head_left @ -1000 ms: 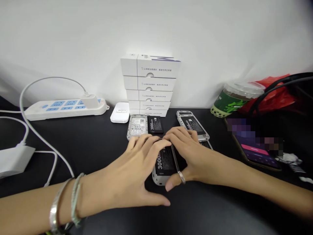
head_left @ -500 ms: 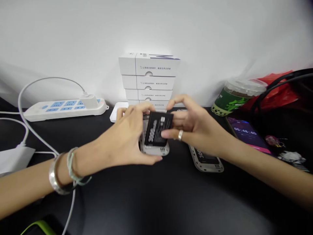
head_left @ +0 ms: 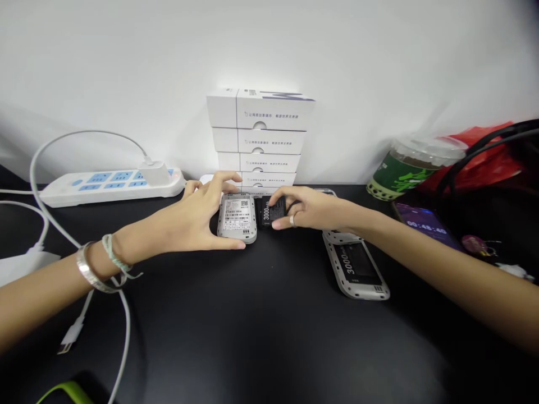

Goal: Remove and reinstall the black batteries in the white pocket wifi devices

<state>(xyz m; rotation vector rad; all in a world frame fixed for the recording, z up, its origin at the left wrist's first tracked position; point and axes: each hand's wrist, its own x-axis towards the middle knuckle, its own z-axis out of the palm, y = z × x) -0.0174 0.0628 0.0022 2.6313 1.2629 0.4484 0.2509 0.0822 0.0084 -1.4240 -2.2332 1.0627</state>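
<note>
A white device [head_left: 237,217] with a bare battery bay and a printed label lies on the black table. My left hand [head_left: 189,216] grips it from the left, fingers at its top edge and thumb along its bottom edge. Just right of the device, a black battery [head_left: 272,211] marked 3000 is pinched between the thumb and fingers of my right hand [head_left: 301,209], low at the table. Another open device [head_left: 357,266] with a black battery inside lies further right, partly overlapped by a light device piece beneath my right wrist.
Stacked white boxes [head_left: 269,115] stand against the wall. At the left are a power strip [head_left: 113,188], a charger and white cables [head_left: 126,325]. To the right are a green drink cup [head_left: 404,168], a phone [head_left: 425,224] showing a timer, and a red bag.
The battery has moved off the device to its right and down to the table in my right hand. My left hand and the device have shifted left, and the label now shows.
</note>
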